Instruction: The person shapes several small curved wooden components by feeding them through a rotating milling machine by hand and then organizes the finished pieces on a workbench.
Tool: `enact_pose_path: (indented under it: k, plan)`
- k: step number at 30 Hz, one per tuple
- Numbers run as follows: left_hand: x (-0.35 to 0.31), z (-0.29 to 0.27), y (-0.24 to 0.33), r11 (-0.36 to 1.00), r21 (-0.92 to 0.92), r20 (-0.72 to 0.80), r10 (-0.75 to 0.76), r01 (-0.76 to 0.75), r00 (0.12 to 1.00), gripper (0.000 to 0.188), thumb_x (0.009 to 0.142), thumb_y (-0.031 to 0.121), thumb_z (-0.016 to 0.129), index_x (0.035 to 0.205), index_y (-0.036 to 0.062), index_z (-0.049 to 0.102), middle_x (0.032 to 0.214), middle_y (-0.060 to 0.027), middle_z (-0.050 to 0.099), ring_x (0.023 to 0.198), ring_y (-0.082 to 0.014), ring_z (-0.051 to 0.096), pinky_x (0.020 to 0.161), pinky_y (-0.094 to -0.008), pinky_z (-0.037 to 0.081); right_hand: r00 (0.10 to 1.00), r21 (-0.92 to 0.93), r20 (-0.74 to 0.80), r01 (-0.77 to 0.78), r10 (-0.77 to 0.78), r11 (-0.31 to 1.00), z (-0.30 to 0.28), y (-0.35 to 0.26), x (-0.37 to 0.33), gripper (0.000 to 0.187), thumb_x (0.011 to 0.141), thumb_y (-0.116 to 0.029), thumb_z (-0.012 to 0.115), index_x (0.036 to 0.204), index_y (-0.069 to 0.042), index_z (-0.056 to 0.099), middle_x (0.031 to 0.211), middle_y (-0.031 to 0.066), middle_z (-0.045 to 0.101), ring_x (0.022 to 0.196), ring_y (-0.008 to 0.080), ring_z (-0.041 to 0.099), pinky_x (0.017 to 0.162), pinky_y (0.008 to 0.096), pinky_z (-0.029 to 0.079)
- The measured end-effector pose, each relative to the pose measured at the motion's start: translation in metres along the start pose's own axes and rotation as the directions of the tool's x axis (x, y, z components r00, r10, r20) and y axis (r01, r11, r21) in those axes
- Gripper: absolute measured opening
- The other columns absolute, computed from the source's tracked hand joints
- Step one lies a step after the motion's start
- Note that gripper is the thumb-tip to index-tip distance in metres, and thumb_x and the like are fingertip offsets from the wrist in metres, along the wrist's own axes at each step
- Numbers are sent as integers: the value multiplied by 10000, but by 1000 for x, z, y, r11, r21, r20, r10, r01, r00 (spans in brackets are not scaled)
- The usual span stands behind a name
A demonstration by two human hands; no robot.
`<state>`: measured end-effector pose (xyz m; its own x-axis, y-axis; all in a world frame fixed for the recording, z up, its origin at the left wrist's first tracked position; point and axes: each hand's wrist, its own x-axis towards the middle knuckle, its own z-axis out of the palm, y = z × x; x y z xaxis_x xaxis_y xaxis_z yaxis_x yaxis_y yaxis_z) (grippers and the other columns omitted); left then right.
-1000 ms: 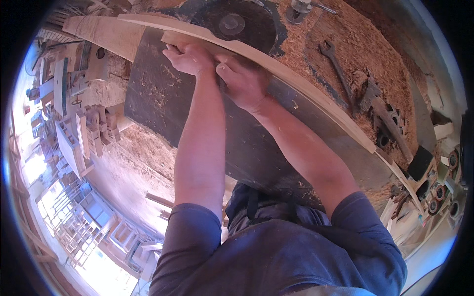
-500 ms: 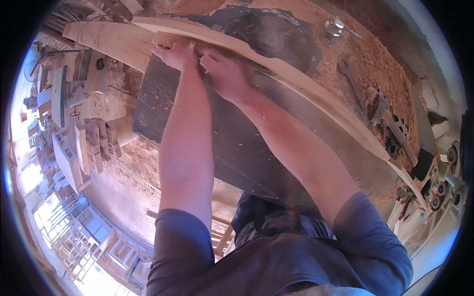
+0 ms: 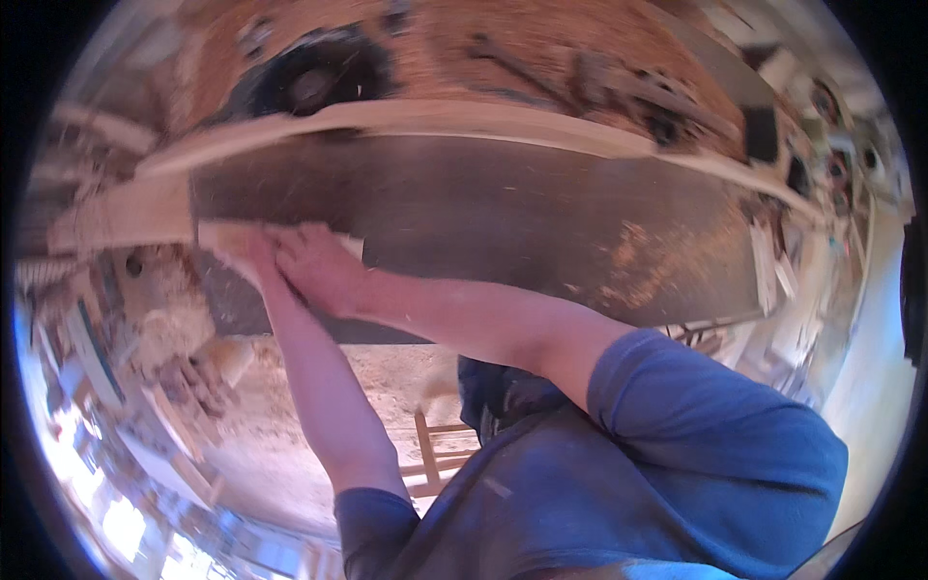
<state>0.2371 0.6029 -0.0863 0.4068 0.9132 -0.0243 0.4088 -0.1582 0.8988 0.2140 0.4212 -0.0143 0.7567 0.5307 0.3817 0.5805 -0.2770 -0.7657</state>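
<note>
A short, pale piece of wood [image 3: 220,235] lies on the dark, flat machine table [image 3: 464,213], near its left end. My left hand [image 3: 257,249] is closed on the left part of this piece, its fingers blurred. Right beside it, my right hand [image 3: 324,273] rests on the wood with its fingers stretched out and spread. Both hands cover the middle of the piece, and only its two ends show. Beyond them, a long, pale wooden fence [image 3: 483,118] with a curved edge runs across the table, apart from the wood.
Behind the fence, sawdust surrounds a dark round machine part [image 3: 311,89] and a wrench [image 3: 517,68]. Shavings [image 3: 657,256] lie on the table's right side. A pale board [image 3: 121,215] extends from its left end. Wood offcuts [image 3: 198,387] are piled on the left.
My hands have drawn the piece of wood away from the fence, toward my body. My right hand's fingers have spread. The view has turned, so the table now lies more level across it.
</note>
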Motion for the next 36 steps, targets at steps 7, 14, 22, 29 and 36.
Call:
enact_pose_path:
  k: [7,14,22,29,36]
  plan:
    - [-331,33,87,971,28,229,-238,238,944,756,914,40,709,1551,28,302,1441,-242,476,1167,-371,579,931,-506,576,968,-102,229,-80,102,992,-210,33,-198,258,906,-169,593,1098,1,626,1357,180,570,1103,383,560,984,502,447]
    - [-565,129,23,224,577,615,514,-786,598,653,992,373,649,1446,-61,468,1513,-324,430,1368,-538,405,1175,-578,325,969,-228,23,-234,246,945,-418,69,-393,252,916,-190,580,1125,-53,612,1377,162,574,1166,391,569,1012,506,459]
    - [-775,183,191,898,15,883,194,-439,428,1078,803,134,772,1614,-106,105,1600,-378,180,1484,-470,276,1251,-461,267,801,-372,-457,-567,387,735,-533,66,-530,351,818,-114,677,1162,-47,651,1342,184,574,1220,409,566,1039,513,467]
    - [-762,166,176,873,50,911,159,-486,380,912,806,25,748,1573,-104,270,1467,-303,430,1208,-322,602,1072,-408,487,433,-283,-827,-872,360,398,-627,86,-589,463,771,-71,755,1222,-41,651,1386,197,576,1333,411,525,1158,501,398]
    - [-743,151,159,990,70,943,-26,-122,333,794,868,6,700,1557,-105,321,1290,-219,565,1079,-259,645,992,-387,523,469,-321,-753,-874,462,363,-713,139,-631,451,825,-108,763,1256,-15,669,1134,149,665,1156,373,610,1044,475,467]
